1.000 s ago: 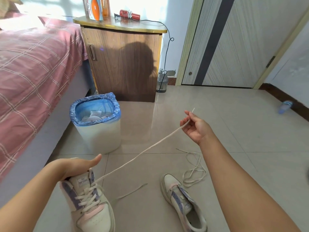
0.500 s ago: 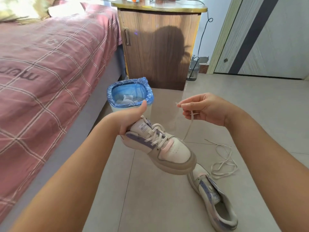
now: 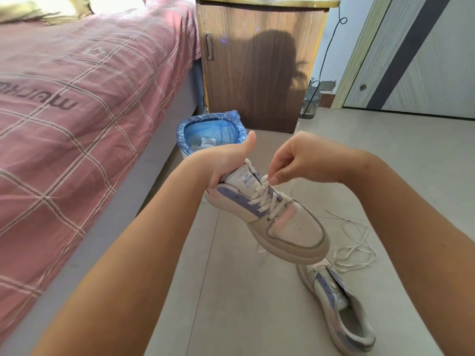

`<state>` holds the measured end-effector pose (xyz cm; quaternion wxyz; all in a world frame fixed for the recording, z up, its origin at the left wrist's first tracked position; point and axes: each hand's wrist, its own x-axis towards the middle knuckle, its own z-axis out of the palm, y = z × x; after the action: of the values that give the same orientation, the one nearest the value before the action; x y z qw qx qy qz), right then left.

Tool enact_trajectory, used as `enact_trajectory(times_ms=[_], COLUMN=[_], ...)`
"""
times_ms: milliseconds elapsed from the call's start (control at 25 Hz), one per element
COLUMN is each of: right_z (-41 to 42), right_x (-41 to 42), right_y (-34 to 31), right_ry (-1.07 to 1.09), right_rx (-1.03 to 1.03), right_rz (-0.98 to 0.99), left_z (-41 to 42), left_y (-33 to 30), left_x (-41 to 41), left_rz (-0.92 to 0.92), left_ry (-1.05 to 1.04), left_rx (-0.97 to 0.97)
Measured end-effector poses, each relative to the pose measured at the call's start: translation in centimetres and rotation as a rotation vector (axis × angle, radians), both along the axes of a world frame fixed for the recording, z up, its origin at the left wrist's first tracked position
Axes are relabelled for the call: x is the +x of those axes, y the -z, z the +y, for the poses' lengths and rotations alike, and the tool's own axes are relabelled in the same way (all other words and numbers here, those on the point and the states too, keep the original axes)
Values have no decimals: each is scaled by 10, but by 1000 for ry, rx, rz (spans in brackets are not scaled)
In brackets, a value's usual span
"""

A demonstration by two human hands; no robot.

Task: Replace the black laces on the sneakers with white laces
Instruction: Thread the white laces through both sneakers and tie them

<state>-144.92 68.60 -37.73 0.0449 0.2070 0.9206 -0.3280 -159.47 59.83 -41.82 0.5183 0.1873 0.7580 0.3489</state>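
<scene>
white lace (image 3: 267,199) already criss-crosses most of the eyelets of the sneaker (image 3: 277,222) held in the air, and the right hand (image 3: 305,160) pinches the lace's upper run between thumb and fingertips right at the top eyelets, just beside the tongue label; the left hand (image 3: 221,163) grips the shoe's heel and collar from behind, thumb sticking up. the shoe's long axis runs from the left hand at the heel down and to the right toward the toe, which points away from the person and tilts downward, so the working eyelets sit directly under the right hand's pinch and nearer to it than to the left hand, which is only bracing. my guess is the next pull or thread goes through the top holes, along or across that axis, and the left grip has to resist it. below the toe, on the floor, lies the second sneaker (image 3: 339,307), which appears unlaced, with a loose white lace (image 3: 354,242) in a tangle just beside it. no black laces can be seen. the floor (image 3: 231,304) is pale glossy tile; a bed with a pink checked cover (image 3: 64,111) fills the left, a blue-lined bin (image 3: 208,129) stands near a wooden bedside cabinet (image 3: 257,68), and a door (image 3: 424,60) is at the right
</scene>
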Motion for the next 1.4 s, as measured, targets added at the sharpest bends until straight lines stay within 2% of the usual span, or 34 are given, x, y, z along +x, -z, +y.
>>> enact_trajectory(times_ms=[240,560,680,800,960,1080,1160,1280,1400], right_z=[-5,6,6,7,3,0,0,0,2], right_x=[-4,0,-1,-4,-11,-13,-15,-18,-17], right_y=[3,16,19,25,31,34,38,43,47], right_ry=[-51,-25,-26,-24,-54,-32,46,140,143], right_rx=[53,-125,-127,-42,10,-11,5,15,-59], right_rz=[-28,-22,-43,-105,-115,-73,7,81,126], left_z=[3,-2,-1,-2,-1,3,9,31,24], left_y=[3,1,2,1,1,12,22,67,55], left_x=[2,6,9,15,17,13,8,-21,-19], left_rz=[66,94,203,372,421,298,293,220,124], left_ry=[-18,-53,-13,-1,32,-38,-73,-207,-256], left_rx=[-18,-13,-21,-17,-4,22,31,18,58])
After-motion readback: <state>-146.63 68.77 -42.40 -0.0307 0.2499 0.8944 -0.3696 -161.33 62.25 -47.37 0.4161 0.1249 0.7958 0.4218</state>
